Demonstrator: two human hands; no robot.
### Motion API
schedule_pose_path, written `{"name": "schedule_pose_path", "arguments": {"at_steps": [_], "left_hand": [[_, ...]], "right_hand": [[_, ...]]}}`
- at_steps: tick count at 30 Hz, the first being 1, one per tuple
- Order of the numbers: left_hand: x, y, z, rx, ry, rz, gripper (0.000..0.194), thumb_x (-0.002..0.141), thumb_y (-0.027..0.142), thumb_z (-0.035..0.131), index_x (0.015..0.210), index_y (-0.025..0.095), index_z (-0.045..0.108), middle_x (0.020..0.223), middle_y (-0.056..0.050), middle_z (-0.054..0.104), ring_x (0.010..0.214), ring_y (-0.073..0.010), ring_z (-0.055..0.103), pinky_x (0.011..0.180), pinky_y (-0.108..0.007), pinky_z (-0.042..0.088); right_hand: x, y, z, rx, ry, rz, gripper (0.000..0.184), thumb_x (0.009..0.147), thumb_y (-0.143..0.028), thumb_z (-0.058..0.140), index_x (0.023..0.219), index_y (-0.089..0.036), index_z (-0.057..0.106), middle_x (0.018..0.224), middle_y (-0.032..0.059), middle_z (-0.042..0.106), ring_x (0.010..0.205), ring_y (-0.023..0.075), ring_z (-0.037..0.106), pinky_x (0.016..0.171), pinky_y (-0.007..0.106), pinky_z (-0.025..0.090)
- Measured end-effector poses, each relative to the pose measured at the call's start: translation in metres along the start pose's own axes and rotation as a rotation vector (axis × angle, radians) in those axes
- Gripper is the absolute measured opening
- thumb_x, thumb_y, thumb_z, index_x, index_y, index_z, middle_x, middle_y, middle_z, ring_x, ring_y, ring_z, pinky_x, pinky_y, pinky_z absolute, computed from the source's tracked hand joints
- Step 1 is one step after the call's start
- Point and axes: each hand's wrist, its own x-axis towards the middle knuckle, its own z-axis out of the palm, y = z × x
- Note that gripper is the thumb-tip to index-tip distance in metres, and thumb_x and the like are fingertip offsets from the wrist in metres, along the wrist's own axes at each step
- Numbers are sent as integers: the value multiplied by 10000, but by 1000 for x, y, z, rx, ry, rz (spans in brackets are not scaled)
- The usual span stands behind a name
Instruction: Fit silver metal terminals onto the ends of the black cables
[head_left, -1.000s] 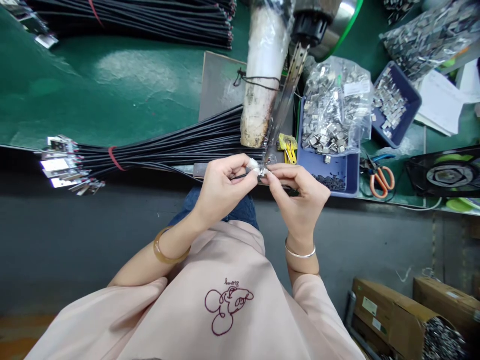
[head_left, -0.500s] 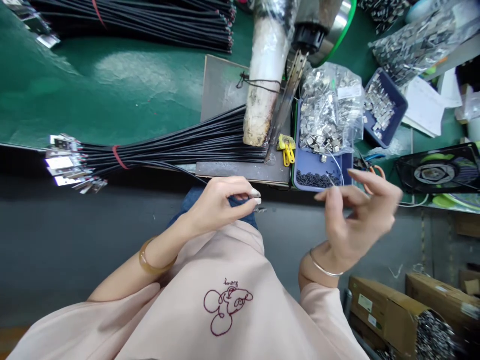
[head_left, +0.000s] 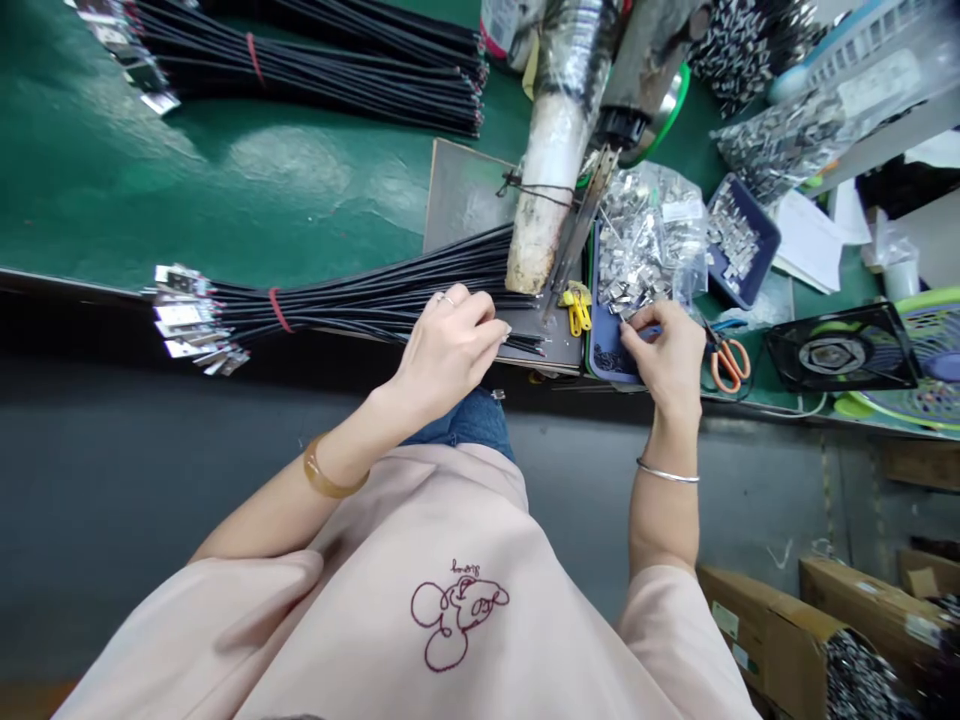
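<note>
A bundle of black cables (head_left: 360,300), tied with a red band and with metal plugs at its left end, lies along the table edge. My left hand (head_left: 454,345) is closed over the near cables, and red-tipped cable ends stick out just right of its fingers. At the blue tray (head_left: 606,362) my right hand (head_left: 666,345) pinches its thumb and forefinger together beside small metal connector shells (head_left: 634,285). Whatever is between those fingertips is too small to make out. Small black pieces lie in the tray's front part, partly behind this hand.
A white wrapped nozzle (head_left: 536,240) and a thin metal bar (head_left: 581,235) hang over the grey board (head_left: 469,195). Yellow snips (head_left: 577,310) lie beside the tray. Orange-handled scissors (head_left: 729,365) and a black fan (head_left: 840,350) are to the right. More cable bundles (head_left: 337,75) lie behind.
My left hand has moved up from below the table edge onto the cables. My right hand has swung forward and left, down to the tray, with its fingers closing. The view has shifted slightly.
</note>
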Motion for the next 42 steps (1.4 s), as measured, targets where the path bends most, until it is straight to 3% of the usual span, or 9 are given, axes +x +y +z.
{"name": "schedule_pose_path", "arguments": {"at_steps": [3, 6, 10, 14, 18, 23, 32, 36, 42], "left_hand": [[-7, 3, -6, -97, 86, 15, 229, 963, 187, 533, 863, 175, 739, 912, -89, 722, 851, -217, 591, 779, -377, 457], [-8, 7, -12, -228, 148, 22, 188, 947, 164, 555, 869, 173, 725, 877, -66, 743, 820, -187, 626, 805, -347, 499], [-2, 16, -14, -337, 94, 103, 164, 937, 157, 563, 924, 163, 726, 814, -61, 735, 754, -166, 639, 757, -308, 517], [3, 27, -7, -417, 47, 101, 183, 938, 150, 542, 890, 169, 718, 795, -59, 733, 705, -143, 637, 705, -271, 502], [3, 31, -1, -636, 11, -178, 143, 903, 137, 554, 827, 141, 675, 613, -1, 638, 513, -84, 518, 536, -204, 431], [5, 29, -6, -1016, -136, -486, 134, 885, 198, 582, 780, 138, 640, 578, -4, 610, 506, -90, 560, 526, -197, 479], [7, 33, -8, -910, -145, -435, 70, 822, 162, 629, 769, 132, 664, 643, -7, 623, 570, -83, 542, 537, -188, 445], [4, 32, -5, -892, -137, -425, 67, 826, 161, 631, 782, 130, 669, 680, -20, 640, 603, -91, 550, 554, -197, 440], [4, 31, -5, -1008, -120, -571, 102, 853, 214, 630, 787, 141, 656, 568, 30, 490, 490, -63, 424, 472, -194, 340]], "right_hand": [[-6, -9, -3, 6, 22, -39, 147, 818, -190, 628, 719, -229, 527, 781, 1, 602, 686, 164, 550, 718, 348, 513], [-14, -21, -10, 58, 184, -40, 140, 836, -202, 616, 742, -237, 519, 805, 25, 610, 778, 198, 606, 659, 341, 531], [-31, -48, -25, 178, 347, -23, 159, 861, -238, 639, 747, -247, 529, 918, 61, 685, 868, 216, 684, 594, 329, 552], [-51, -81, -28, 459, 311, 18, 170, 875, -233, 657, 769, -249, 526, 859, 18, 701, 692, 155, 697, 593, 312, 596], [-66, -101, -11, 760, 163, -9, 133, 891, -217, 658, 804, -225, 559, 948, 16, 730, 770, 149, 745, 700, 312, 638], [-67, -107, 14, 714, 187, -56, 43, 870, -219, 702, 833, -239, 691, 922, 15, 739, 865, 162, 724, 711, 310, 635], [-63, -106, 25, 885, -6, -10, 69, 893, -247, 657, 831, -218, 666, 1029, 36, 728, 912, 147, 733, 771, 281, 643], [-68, -111, 31, 791, 158, -90, 58, 874, -178, 655, 857, -234, 661, 1075, 39, 727, 951, 166, 735, 831, 333, 648], [-71, -110, 32, 555, 374, -209, 140, 870, -148, 656, 925, -273, 685, 1017, 19, 763, 951, 196, 741, 842, 398, 639]]}}
